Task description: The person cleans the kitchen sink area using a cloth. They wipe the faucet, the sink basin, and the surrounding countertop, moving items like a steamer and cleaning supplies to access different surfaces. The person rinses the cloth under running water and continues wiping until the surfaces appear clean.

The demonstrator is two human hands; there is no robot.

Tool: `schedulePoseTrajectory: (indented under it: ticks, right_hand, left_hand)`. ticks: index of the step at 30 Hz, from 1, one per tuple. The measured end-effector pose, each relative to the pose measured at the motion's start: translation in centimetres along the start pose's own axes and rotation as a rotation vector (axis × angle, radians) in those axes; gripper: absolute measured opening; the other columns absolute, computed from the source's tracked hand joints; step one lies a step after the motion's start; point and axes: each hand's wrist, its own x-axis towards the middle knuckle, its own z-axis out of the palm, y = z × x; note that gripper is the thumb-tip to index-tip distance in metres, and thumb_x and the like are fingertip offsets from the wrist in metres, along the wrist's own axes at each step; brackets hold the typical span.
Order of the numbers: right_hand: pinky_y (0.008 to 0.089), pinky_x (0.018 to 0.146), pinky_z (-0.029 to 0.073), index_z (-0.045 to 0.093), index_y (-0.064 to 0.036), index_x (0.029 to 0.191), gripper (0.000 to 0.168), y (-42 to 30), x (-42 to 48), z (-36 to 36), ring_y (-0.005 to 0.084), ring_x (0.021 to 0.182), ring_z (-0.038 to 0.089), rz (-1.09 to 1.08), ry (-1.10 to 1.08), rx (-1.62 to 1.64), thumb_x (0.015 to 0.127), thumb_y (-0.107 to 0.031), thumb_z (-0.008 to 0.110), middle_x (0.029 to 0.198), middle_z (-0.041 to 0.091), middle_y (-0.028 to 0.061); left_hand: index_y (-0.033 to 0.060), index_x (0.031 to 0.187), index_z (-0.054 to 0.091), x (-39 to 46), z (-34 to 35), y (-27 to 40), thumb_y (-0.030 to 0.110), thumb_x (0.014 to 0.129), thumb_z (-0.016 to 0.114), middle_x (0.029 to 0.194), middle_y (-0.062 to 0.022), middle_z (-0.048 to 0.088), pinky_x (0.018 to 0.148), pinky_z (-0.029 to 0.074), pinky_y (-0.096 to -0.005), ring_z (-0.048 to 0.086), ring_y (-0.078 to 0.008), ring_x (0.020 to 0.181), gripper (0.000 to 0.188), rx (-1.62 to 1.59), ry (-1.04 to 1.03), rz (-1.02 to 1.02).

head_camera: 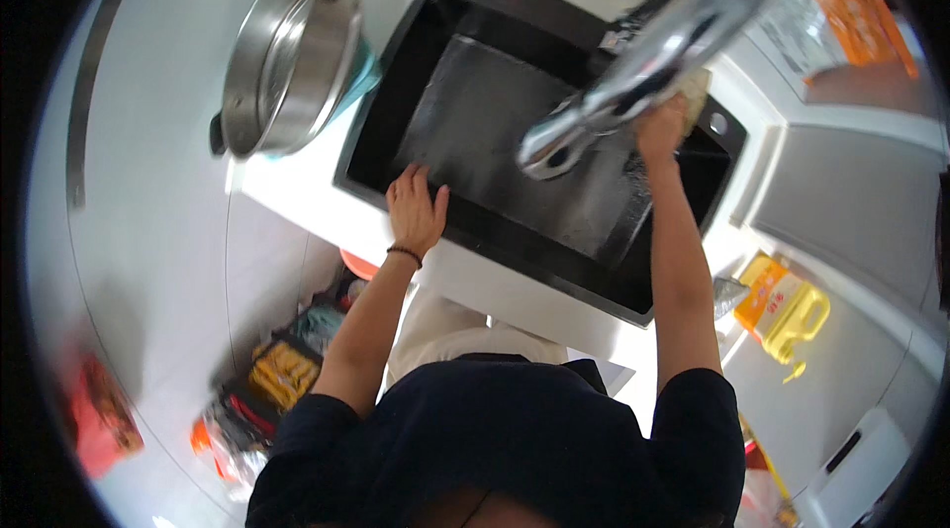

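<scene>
Before me is a black kitchen sink (pixel 490 127) set into a white counter, its bottom wet-looking. My left hand (pixel 415 209) rests on the sink's front rim with the fingers spread and nothing held. My right hand (pixel 660 129) reaches to the sink's right back corner and grips a pale yellowish cloth or sponge (pixel 695 97), partly hidden behind the hand and tap. A chrome tap (pixel 631 68) hangs over the sink, close to the camera, and covers part of the back rim.
Stainless steel pots (pixel 289 68) stand on the left counter over something turquoise. At back right lies an orange and clear plastic package (pixel 846 16). A yellow oil jug (pixel 783 305) stands to the right. Bags and other goods (pixel 278 372) sit on the floor at left.
</scene>
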Motion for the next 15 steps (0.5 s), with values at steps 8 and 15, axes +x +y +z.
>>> schedulePoseTrajectory:
  ticks: [8,15]
  right_hand:
    - [0.0421,0.099,0.033,0.048,0.004,0.122,0.039,2.5,-0.1,-0.5,0.0371,0.116,0.045,-0.194,-0.023,0.180,0.084,0.000,0.050,0.125,0.049,0.0224]
    - [0.0403,0.098,0.037,0.042,0.004,0.128,0.044,6.3,1.2,1.1,0.0357,0.119,0.045,-0.247,-0.159,0.200,0.085,-0.003,0.051,0.129,0.045,0.0239]
  left_hand:
    - [0.0004,0.112,0.052,-1.0,0.2,-1.1,0.033,0.086,0.050,0.119,-0.0182,0.049,0.100,0.028,-0.0407,0.043,-0.0309,0.115,0.042,-0.028,0.041,-0.069]
    - [0.0025,0.104,0.058,0.1,-2.5,0.3,0.038,0.085,0.052,0.105,-0.0154,0.055,0.088,0.038,-0.0409,0.052,-0.0299,0.102,0.040,0.058,-0.212,-0.228]
